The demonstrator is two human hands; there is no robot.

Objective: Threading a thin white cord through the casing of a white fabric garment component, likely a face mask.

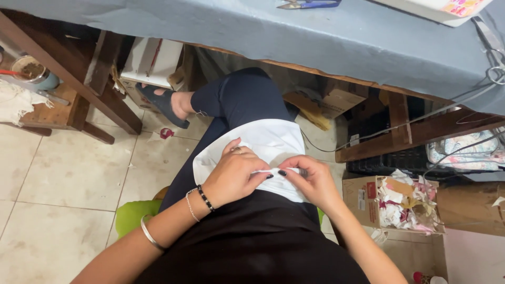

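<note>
A white piece of fabric (265,139) lies over my lap, draped on my dark trousers. My left hand (234,171) rests on it with the fingers curled, pinching a folded edge of the cloth near the middle. My right hand (310,176) meets it from the right and pinches the same edge, fingertips almost touching the left ones. Bracelets sit on my left wrist and forearm.
A table covered with a blue-grey cloth (336,37) overhangs my knees. A cardboard box of fabric scraps (400,202) stands at my right. A wooden stool with a bowl (31,68) is at far left. Cables (400,126) run under the table. Tiled floor (68,173) lies to the left.
</note>
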